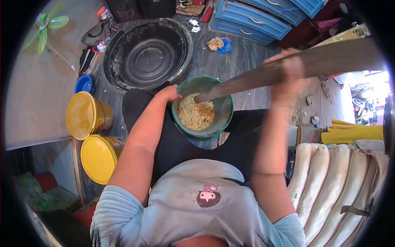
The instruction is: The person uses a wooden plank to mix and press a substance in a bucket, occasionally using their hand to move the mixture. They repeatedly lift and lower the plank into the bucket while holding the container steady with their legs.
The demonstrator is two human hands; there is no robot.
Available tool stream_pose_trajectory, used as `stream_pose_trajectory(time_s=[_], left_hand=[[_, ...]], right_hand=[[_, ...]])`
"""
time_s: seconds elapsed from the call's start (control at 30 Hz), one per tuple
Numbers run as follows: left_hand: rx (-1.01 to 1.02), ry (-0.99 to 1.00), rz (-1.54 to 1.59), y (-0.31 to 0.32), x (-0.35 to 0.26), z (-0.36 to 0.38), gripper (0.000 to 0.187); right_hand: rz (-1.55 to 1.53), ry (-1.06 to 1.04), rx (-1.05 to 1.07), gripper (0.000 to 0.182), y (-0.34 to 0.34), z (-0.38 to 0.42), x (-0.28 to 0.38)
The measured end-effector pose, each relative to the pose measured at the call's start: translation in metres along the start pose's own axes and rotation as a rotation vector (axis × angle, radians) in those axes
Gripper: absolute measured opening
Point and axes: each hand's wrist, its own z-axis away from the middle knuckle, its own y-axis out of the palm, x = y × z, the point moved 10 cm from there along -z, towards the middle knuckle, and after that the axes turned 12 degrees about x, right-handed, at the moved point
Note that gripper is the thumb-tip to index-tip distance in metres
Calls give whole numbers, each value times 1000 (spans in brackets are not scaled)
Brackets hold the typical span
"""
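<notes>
A green bucket (224, 117) stands between my knees, with a crumbly yellowish mixture (195, 113) and a browner patch inside. My left hand (169, 93) grips the bucket's rim at its left side. Wrapped round a long dark wooden plank (247, 80), my right hand (290, 76) is blurred by motion. The plank slants down from the upper right, and its narrow end touches the mixture. Part of the right hand's fingers shows beyond the plank's far edge.
Ahead to the left is a large black basin (150, 57). Yellow buckets (98, 158) and a blue bowl (84, 84) stand at left. Blue drawers (251, 20) are ahead, near a blue plastic bag (224, 45). White padded cushions (321, 177) lie at right.
</notes>
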Motion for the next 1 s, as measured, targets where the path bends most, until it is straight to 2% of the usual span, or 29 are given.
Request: stream_pose_trajectory(time_s=[0.03, 0.07, 0.1, 0.13, 0.17, 0.23, 0.27, 0.3, 0.33, 0.47, 0.53, 0.63, 0.67, 0.73, 0.77, 0.8, 0.87, 0.9, 0.93, 1.0], left_hand=[[5, 8, 5, -1, -2, 1, 52], [8, 21, 4, -3, -7, 1, 52], [8, 4, -18, 0, -9, 4, 53], [-13, -15, -40, -8, -10, 7, 53], [14, -27, -32, -7, -12, 8, 53], [-9, -49, -28, -3, -9, 11, 54], [-45, -67, -24, -8, -8, 10, 54], [-13, -51, -28, -6, -7, 6, 55], [19, -34, -35, -5, -8, 3, 56], [-4, -19, -47, -4, -7, -1, 55], [-23, -39, -26, -4, -3, -1, 56], [-15, -62, -30, -7, -6, 5, 56], [-5, -61, -41, -6, -5, 4, 56], [11, -44, -36, -5, -6, 3, 56], [17, -43, -41, -4, -7, 4, 56], [13, -41, -41, -5, -9, 7, 58], [11, -39, -42, -6, -11, 9, 59], [14, -44, -37, -6, -10, 9, 60], [17, -47, -31, -6, -10, 9, 60], [19, -60, -36, -3, -6, 5, 60]], right_hand=[[262, -108, -119, 30, -8, 49, -62], [223, 191, 61, 36, 17, 94, -129], [314, 348, -83, 57, 17, 133, -162], [149, 407, -90, 50, 23, 143, -166], [-33, 476, -1, 46, 32, 149, -178], [-68, 330, 52, 46, 33, 128, -134], [-4, 104, 72, 50, 24, 104, -96], [-277, 70, -49, 56, 17, 85, -66], [-311, 43, -101, 61, 0, 73, -47], [-171, 4, -157, 62, -24, 62, 2], [-33, -38, -105, 67, -31, 53, 33], [-24, -96, -63, 73, -48, 12, 107], [166, -90, 20, 75, -55, -5, 138], [375, -203, 22, 79, -75, -37, 203], [454, -359, 284, 67, -42, -56, 233], [457, -357, 280, 67, -44, -68, 251], [-160, -215, 317, 71, -54, -92, 261], [-251, -160, 349, 76, -46, -96, 262], [-249, -159, 347, 76, -52, -102, 254], [163, -335, 602, 77, -41, -99, 240]])
